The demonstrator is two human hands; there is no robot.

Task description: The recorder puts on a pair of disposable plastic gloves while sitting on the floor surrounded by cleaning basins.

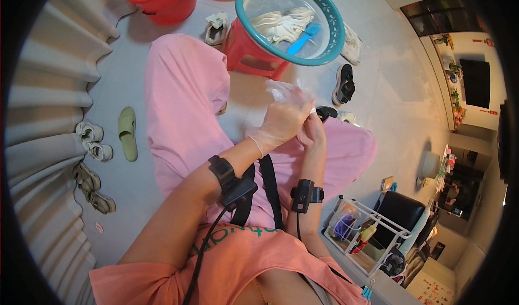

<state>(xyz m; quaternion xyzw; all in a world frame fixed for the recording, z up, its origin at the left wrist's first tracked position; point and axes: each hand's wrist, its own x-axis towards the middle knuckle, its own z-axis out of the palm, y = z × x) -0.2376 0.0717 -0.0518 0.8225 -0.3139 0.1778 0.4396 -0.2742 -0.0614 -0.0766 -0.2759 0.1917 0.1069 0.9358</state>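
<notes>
My left hand wears a thin clear glove and grips a second clear plastic glove that it holds over the fingers of my right hand. My right hand is bare at the wrist, with its fingertips inside the glove's opening. Both hands meet above my lap in pink trousers. Just beyond them a teal basin of water stands on a red stool. In it lie a white sneaker and a blue brush.
A red bucket stands at the top left. Loose shoes lie around: a green slipper, beige sandals, a black shoe, white sneakers. A white wire rack with bottles is at my right. A folded curtain runs along the left.
</notes>
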